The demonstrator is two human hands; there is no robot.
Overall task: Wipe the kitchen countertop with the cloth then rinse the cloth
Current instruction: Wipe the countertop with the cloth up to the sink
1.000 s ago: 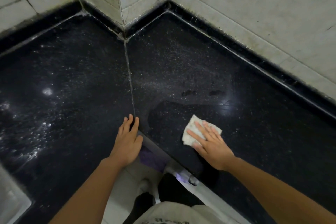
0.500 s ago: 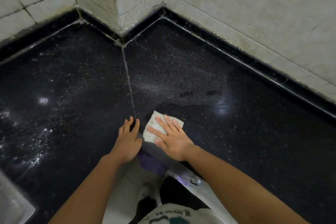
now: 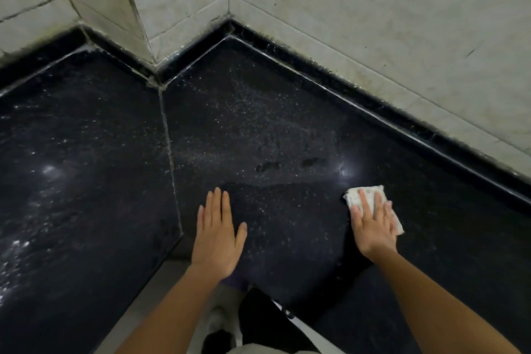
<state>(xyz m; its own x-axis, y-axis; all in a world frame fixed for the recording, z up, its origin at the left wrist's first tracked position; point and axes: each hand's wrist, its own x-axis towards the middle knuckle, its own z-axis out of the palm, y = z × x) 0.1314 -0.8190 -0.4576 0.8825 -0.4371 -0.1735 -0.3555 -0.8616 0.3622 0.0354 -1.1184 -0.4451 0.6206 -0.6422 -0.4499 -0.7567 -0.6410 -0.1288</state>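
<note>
A black speckled countertop [image 3: 258, 129] wraps around an inner corner. A small white cloth [image 3: 355, 195] lies flat on its right slab. My right hand [image 3: 373, 224] presses on the cloth with fingers spread, covering its near half. My left hand [image 3: 217, 236] rests flat and empty on the counter near the front edge, just right of the seam [image 3: 169, 152] between the two slabs. A darker wet patch [image 3: 287, 210] spreads between my hands.
Pale tiled walls [image 3: 373, 23] rise behind the counter, with a jutting pillar corner [image 3: 135, 8] at the back. White specks and dust [image 3: 244, 100] cover the far counter. Two dark smudges [image 3: 287, 165] sit beyond the wet patch. The floor and my legs [image 3: 258, 325] show below the front edge.
My right hand slid the cloth left toward my left hand, then far to the right. My left hand moved right of the seam and flattened on the counter.
</note>
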